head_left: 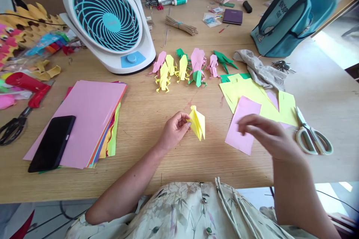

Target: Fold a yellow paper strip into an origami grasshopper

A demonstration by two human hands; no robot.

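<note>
My left hand (177, 127) pinches a yellow folded paper figure (199, 122) between thumb and fingers, its pointed flaps towards me. On the right, my right hand (265, 132) hovers over a pink paper sheet (241, 129), slightly blurred. Its fingers are bent, with a small gap to the thumb and nothing visible in them. Finished-looking folded paper figures stand in a group beyond my hands: yellow ones (163, 78), pink ones (198, 59) and green ones (224, 59). Yellow paper sheets (252, 91) lie beneath and behind the pink one.
Scissors (311, 134) lie at the right, near a grey cloth (256, 69) and a teal bag (286, 22). A white fan (146, 50) stands at the back left. Coloured paper (89, 112) with a black phone (52, 143) on it lies at the left, beside a red-handled tool (35, 91).
</note>
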